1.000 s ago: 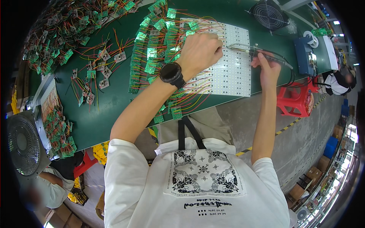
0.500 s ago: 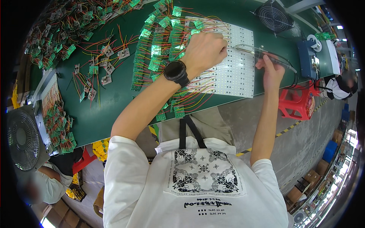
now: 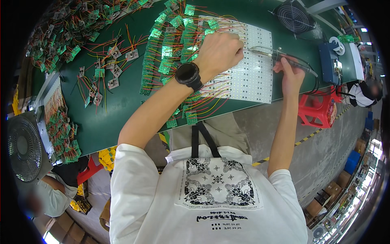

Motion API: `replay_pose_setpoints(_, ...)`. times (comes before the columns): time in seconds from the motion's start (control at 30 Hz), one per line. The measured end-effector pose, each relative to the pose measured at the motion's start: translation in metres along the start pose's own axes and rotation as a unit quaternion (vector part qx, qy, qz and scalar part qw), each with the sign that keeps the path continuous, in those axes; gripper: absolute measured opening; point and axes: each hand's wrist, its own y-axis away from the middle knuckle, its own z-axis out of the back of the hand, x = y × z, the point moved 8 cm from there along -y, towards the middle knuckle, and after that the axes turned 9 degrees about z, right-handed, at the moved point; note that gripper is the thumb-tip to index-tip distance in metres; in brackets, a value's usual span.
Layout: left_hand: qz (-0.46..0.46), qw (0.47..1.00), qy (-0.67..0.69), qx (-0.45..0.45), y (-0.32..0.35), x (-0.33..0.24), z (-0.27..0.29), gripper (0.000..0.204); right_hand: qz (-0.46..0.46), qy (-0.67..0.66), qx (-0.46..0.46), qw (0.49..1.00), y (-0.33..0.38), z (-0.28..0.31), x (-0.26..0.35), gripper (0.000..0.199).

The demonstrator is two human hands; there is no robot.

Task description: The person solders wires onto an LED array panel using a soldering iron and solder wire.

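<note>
My left hand (image 3: 220, 53), with a black watch on its wrist, rests over a white panel (image 3: 258, 83) dotted with rows of small pads. Its fingers are curled in, and whatever they pinch is hidden beneath the hand. My right hand (image 3: 291, 74) grips a soldering iron (image 3: 298, 64) with a thin curved metal tube at its front. The tip reaches left over the panel, close to my left fingertips. Green circuit boards (image 3: 165, 53) with red and yellow wires stand in rows along the panel's left side, their wires lying across it.
A blue soldering unit (image 3: 328, 61) with a white spool (image 3: 336, 46) stands at the right. Behind the panel is a black fan (image 3: 293, 17). Wired boards (image 3: 61, 36) are heaped at the far left. A red stool (image 3: 319, 110) stands beside the table; another person (image 3: 55, 199) sits lower left.
</note>
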Motion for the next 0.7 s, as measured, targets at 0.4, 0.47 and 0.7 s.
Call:
replay_pose_setpoints(0.4, -0.002, 1.000, -0.005, 0.006, 0.0002, 0.0006, -0.0001, 0.013, 0.010, 0.016, -0.001, 1.000, 0.0004, -0.0031, 0.0051, 0.021)
replay_pose_setpoints(0.47, -0.006, 1.000, -0.004, 0.001, 0.0006, -0.0001, 0.0006, 0.013, 0.009, 0.017, -0.002, 1.000, 0.0004, -0.0024, 0.0039, 0.021)
replay_pose_setpoints(0.7, -0.005, 1.000, -0.003, 0.002, 0.0011, 0.0010, -0.0010, 0.013, 0.004, 0.025, -0.004, 1.000, 0.0013, -0.0030, 0.0042, 0.021)
